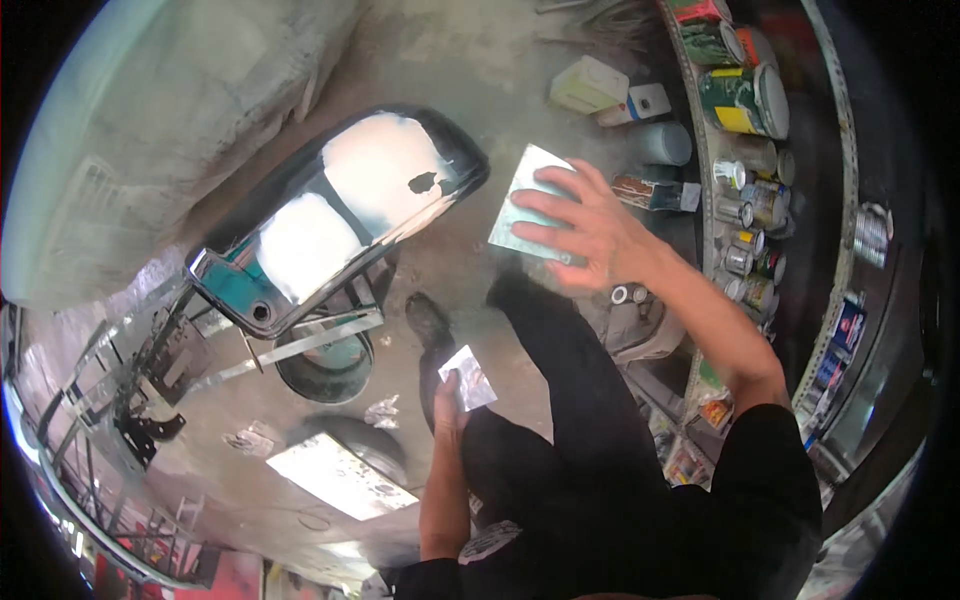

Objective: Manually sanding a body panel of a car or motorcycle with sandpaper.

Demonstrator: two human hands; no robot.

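Observation:
My right hand (pixel 605 232) is raised in the middle, fingers laid across a pale greenish, flat rectangular plate (pixel 528 185) that it grips. Lower down, my left hand (pixel 449 402) is closed on the edge of a smaller shiny, silvery rectangular sheet (pixel 473 381); what the sheet is made of I cannot tell. Ahead and to the left lies a dark vehicle body panel (pixel 459 150). Two big white patches (pixel 380 160) cover much of it, and a dark hole shows near its right end. Both hands are apart from the panel.
A metal stand (pixel 300 345) is under the panel, with a dark bucket (pixel 325 375) beside it. A white-topped board (pixel 340 478) sits low on the left. Shelves of paint cans (pixel 740 100) line the right. A large covered shape (pixel 190 120) fills the far left.

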